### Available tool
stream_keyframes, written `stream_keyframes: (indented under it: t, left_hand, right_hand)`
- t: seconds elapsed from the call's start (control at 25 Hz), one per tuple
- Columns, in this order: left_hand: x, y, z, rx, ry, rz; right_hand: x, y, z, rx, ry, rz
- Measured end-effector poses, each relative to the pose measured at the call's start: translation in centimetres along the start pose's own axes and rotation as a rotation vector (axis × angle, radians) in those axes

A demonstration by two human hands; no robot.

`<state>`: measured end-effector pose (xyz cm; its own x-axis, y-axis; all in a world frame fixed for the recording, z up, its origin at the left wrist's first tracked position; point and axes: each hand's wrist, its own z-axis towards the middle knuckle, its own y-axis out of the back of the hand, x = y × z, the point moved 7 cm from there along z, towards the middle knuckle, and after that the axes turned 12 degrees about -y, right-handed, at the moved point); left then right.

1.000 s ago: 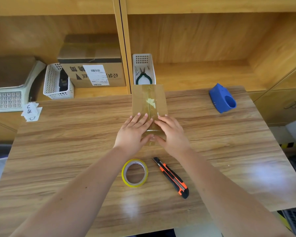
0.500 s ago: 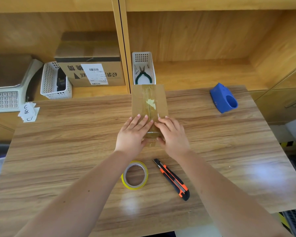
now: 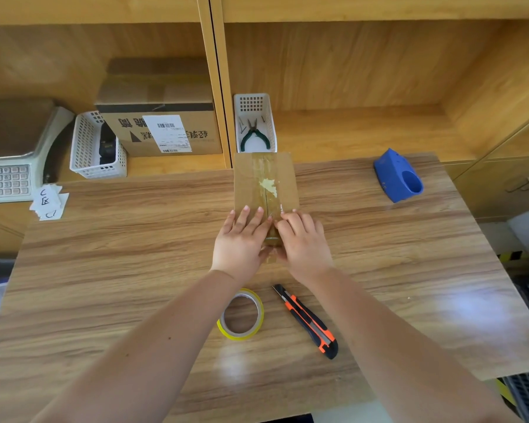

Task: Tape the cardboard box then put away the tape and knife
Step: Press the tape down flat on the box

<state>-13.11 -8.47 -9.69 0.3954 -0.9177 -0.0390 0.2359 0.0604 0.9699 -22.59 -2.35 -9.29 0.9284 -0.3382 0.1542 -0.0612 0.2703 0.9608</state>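
A small brown cardboard box point(image 3: 264, 181) lies flat at the table's far middle, with clear tape along its centre seam. My left hand point(image 3: 242, 244) and my right hand point(image 3: 301, 242) rest palm-down side by side on its near end, fingers spread, pressing the tape. They hide the box's near edge. A roll of clear tape with a yellow core point(image 3: 241, 314) lies on the table just below my left wrist. An orange and black utility knife point(image 3: 307, 320) lies to the right of the roll, blade end pointing away from me.
A blue tape dispenser point(image 3: 397, 177) sits at the table's far right. On the shelf behind: a white basket with pliers point(image 3: 255, 123), another white basket point(image 3: 97, 146), a large labelled carton point(image 3: 162, 117) and a scale with keypad point(image 3: 9, 160). Paper notes point(image 3: 49, 203) lie at the left.
Both hands stay on the box's near end; they have shifted slightly toward me along the tape. Tape roll and knife have not moved.
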Motion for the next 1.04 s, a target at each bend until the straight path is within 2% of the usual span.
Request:
stream_keyframes:
  t: [0.16,0.56,0.8,1.04]
  left_hand:
    - [0.1,-0.3,-0.1,0.059,-0.025,0.032]
    - [0.2,-0.1,0.4,0.089,-0.016,0.022]
    - [1.1,0.4,-0.2,0.054,-0.135,-0.016]
    - [0.6,0.5,-0.7,0.108,-0.091,-0.015]
  right_hand:
    - [0.2,0.1,0.1,0.013,0.02,-0.016]
    - [0.3,0.3,0.2,0.074,0.003,-0.024]
    - [-0.9,0.5,0.1,0.091,0.093,0.002]
    - [-0.8,0.7,-0.3,0.151,-0.008,0.043]
